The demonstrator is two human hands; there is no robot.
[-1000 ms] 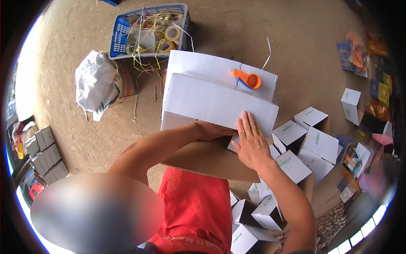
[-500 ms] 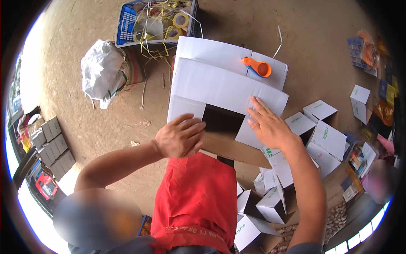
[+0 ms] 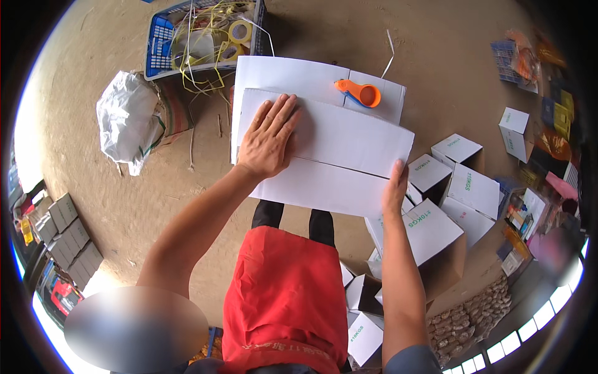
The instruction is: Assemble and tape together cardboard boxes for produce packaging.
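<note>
A white cardboard box [image 3: 336, 191] stands in front of me with its two long top flaps folded down, their edges meeting in a thin seam. My left hand [image 3: 269, 138] lies flat on the far flap [image 3: 349, 134], fingers stretched and close together. At the right end my right hand [image 3: 394, 190] holds the box's corner; some of its fingers are hidden behind the edge. Beyond the flaps, an orange tape dispenser [image 3: 359, 93] with a blue part rests on another white cardboard surface [image 3: 293, 73].
A blue crate [image 3: 159, 47] with tape rolls and yellow straps stands at the far left, beside a white sack [image 3: 128, 118]. Several white cartons [image 3: 470, 192] crowd the right. Grey cartons [image 3: 75, 240] are stacked at the left.
The near flap has come down over the dark opening. My left hand has moved up onto the far flap, and my right hand has shifted from the top to the box's right end.
</note>
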